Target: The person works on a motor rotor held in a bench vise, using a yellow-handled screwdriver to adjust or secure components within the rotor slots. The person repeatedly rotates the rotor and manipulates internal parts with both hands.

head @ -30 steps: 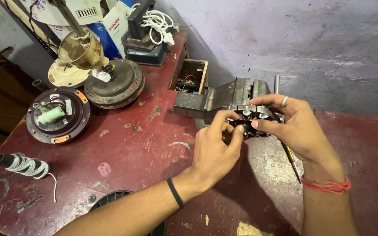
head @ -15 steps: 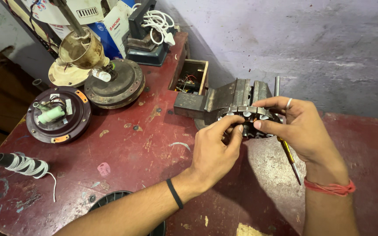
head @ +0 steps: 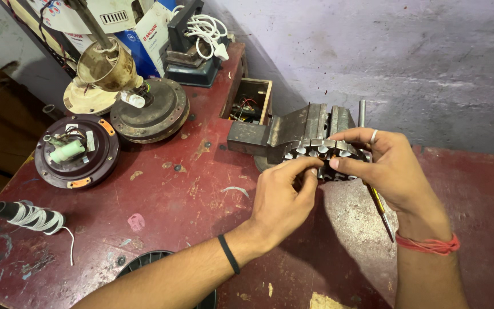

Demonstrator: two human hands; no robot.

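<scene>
Beside the vise (head: 304, 129), left hand (head: 284, 197) and right hand (head: 393, 169) pinching a half-hidden slotted stator (head: 315, 150), screwdriver (head: 381, 209) partly covered.

Stator core (head: 321, 150) half behind hands

Far left: fan motor (head: 148, 110) on the surface (head: 190, 189)
Near left: spool (head: 27, 216)
Centre: vise (head: 298, 129), open box (head: 251, 102) behind it

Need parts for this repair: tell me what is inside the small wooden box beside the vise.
The wooden box shows tangled red and dark wires with small metal bits. Its walls and shadow cover the bottom, so anything lying deeper cannot be made out.
</scene>
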